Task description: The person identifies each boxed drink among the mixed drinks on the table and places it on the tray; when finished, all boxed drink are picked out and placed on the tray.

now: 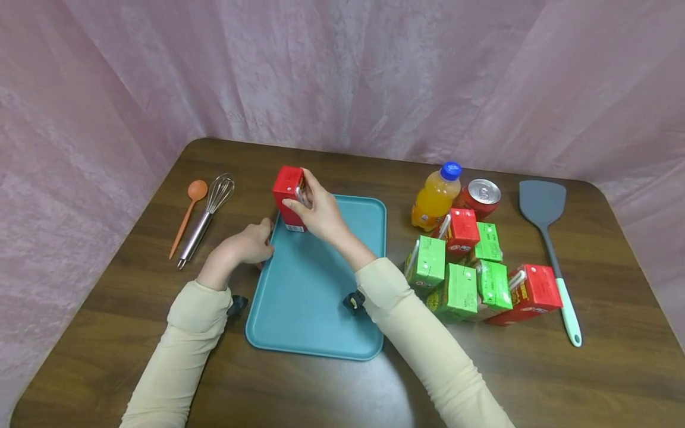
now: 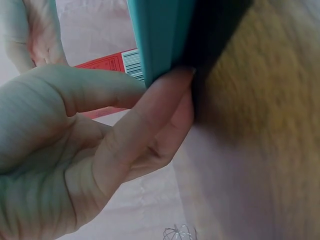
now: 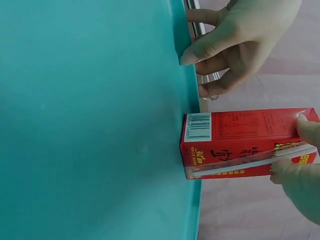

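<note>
Left hand (image 1: 243, 245) pinches a teal tray's rim (image 1: 383, 238), right hand (image 1: 321, 214) a boxy red, barcoded carton (image 3: 245, 140) with straw (image 3: 235, 167).

The background is filled by a pale pink curtain (image 1: 348, 77), by which a table (image 1: 123, 339) is bordered at its far edge and along both sides. The velvety cloth is gathered into soft folds and marked by lighter and darker patches. The tabletop is finished in dark brown wood grain, and its far corners are rounded. A pale, diffuse sheen (image 1: 369, 395) is reflected near the bottom of the head view. In the left wrist view, the grain is blurred.
</note>
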`<state>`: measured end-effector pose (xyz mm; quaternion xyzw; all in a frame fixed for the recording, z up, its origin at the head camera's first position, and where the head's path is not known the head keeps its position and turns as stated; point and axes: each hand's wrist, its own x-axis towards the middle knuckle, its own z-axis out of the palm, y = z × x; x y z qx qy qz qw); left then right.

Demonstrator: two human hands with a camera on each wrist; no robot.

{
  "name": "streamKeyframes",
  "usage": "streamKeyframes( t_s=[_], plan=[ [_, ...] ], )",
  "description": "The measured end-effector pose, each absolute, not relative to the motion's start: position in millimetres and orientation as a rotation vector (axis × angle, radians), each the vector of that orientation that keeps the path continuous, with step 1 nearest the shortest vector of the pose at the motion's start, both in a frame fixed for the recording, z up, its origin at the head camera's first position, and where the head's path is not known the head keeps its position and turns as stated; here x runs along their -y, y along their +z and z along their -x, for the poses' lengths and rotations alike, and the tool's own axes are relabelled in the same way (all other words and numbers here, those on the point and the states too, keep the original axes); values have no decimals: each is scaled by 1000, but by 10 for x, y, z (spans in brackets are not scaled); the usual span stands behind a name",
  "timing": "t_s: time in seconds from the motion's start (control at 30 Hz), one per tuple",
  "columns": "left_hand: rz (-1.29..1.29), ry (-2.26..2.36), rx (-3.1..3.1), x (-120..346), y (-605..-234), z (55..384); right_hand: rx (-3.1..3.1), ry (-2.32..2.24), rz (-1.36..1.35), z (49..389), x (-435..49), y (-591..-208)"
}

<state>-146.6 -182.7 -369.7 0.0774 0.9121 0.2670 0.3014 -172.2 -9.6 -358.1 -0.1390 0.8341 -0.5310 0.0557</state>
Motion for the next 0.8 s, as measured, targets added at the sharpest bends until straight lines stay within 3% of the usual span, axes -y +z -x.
streamKeyframes(
  t_s=[0.33,0.57,0.8],
  plan=[
    [-225,735,-2437,1856,-3705,1478,-2627,-1549,693,1282,-184,-3218],
    [-250,718,-2441,1850,-3701,1467,-2746,-1350,784,812,-794,-2931],
    [-266,732,-2425,1852,-3694,1453,-2863,-1195,905,513,-1532,-2976]
  ],
)
